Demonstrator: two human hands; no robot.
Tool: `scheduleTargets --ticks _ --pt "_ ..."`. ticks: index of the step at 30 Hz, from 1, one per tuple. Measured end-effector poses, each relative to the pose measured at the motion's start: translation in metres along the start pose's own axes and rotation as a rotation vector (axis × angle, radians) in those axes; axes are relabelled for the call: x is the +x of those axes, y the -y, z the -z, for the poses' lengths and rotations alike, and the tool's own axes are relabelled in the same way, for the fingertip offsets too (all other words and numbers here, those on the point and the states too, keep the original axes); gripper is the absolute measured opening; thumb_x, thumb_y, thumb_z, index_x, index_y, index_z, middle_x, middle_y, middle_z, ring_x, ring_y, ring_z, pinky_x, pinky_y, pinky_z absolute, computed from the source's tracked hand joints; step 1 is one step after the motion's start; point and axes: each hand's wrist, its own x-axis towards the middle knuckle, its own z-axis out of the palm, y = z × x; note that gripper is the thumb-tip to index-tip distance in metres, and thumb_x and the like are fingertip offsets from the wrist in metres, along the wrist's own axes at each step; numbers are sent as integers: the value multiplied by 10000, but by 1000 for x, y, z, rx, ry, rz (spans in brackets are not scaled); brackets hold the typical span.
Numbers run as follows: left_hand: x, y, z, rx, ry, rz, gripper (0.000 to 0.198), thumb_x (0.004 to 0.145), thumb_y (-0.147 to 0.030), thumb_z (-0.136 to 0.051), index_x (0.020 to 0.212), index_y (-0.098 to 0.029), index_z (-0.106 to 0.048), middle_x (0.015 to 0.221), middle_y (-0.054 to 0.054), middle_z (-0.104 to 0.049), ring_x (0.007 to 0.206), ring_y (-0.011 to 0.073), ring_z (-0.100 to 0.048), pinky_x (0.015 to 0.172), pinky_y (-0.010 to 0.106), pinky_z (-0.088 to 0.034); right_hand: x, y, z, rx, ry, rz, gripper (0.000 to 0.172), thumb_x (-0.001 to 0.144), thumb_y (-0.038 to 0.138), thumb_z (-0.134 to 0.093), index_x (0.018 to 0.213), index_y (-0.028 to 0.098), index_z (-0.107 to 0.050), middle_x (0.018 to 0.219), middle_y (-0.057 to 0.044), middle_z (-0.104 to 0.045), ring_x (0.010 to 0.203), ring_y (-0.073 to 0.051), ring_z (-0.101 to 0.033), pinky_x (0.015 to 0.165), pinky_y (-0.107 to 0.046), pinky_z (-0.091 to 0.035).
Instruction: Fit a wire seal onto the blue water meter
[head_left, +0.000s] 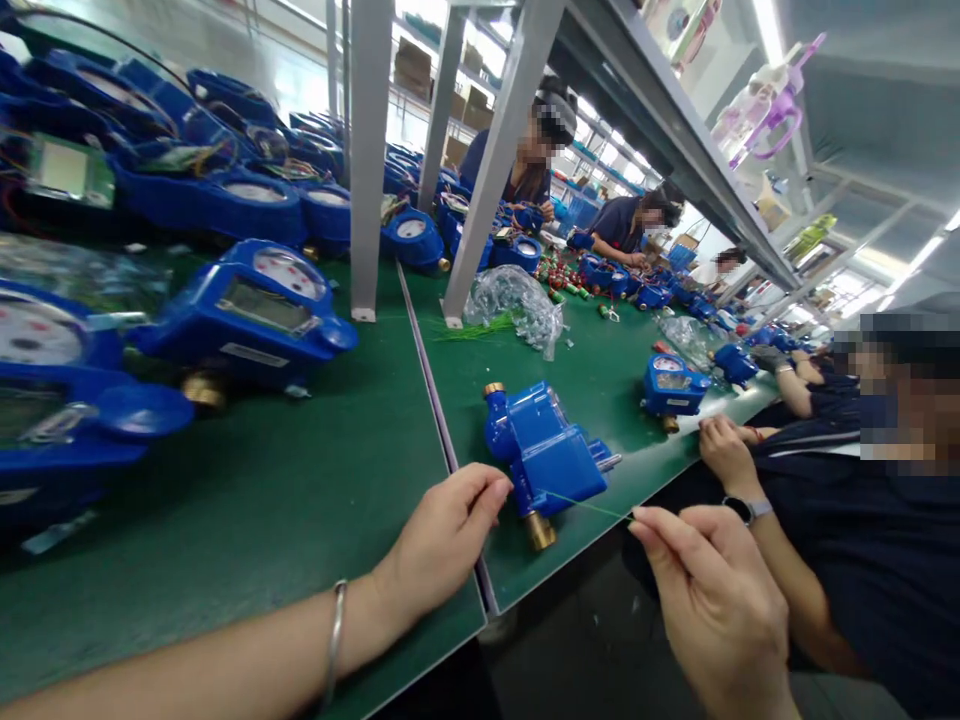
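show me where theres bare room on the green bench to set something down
Widest: green flat tabletop between the blue boxy meters at left and the left hand. Smaller: between the crumpled clear plastic and the blue brass-ended meter. Crowded: back left, packed with more meters.

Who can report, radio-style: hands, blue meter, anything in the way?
Left hand beside blue meter, fingertips together, grip unclear. Right hand pinching thin green wire, strung toward the meter. Meter lying on green table. Nothing seen blocking either hand.

The left forearm (232,650) enters lower left, its hand (446,530) at lower centre with thumb against forefinger; the right hand (716,590), lower right, pinches likewise, other fingers apparently curled.
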Motion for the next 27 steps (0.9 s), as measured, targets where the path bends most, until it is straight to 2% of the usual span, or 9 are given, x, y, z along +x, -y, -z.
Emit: scheduleTargets --ticks 2,5,12,18,27 --pt "3 0 2 8 1 -57 188 915 -327 -436 921 -208 -581 873 0 -594 820 161 -568 747 267 -460 13 -1 3 -51 54 109 143 864 253 -585 911 173 -693 709 -36 -528 640 -117 -493 587 -240 -423" --pt "5 -1 2 -12 41 -122 148 920 -263 -437 956 -215 -573 947 -4 -575 887 143 -547 822 267 -439 21 -6 5 -77 142 186 141 862 249 -589 928 168 -683 724 -41 -517 658 -122 -473 595 -254 -402" --pt "6 3 -1 -20 103 -144 138 919 -206 -446 958 -208 -578 953 -8 -553 877 125 -528 807 255 -437 32 -13 6 -61 268 275 130 864 228 -582 932 160 -671 747 -51 -491 671 -130 -448 591 -267 -365" --pt "7 3 0 -28 136 -136 147 922 -203 -440 977 -213 -577 969 -10 -550 903 122 -529 829 255 -435 38 -12 9 -30 256 304 115 867 188 -574 929 144 -660 743 -48 -483 657 -121 -430 583 -262 -342" --pt "8 3 0 -17 150 -135 157 928 -209 -429 988 -239 -571 967 -24 -556 919 123 -528 839 249 -433 44 -9 6 -9 317 246 109 870 175 -566 954 177 -636 752 -41 -489 672 -125 -424 599 -266 -356"
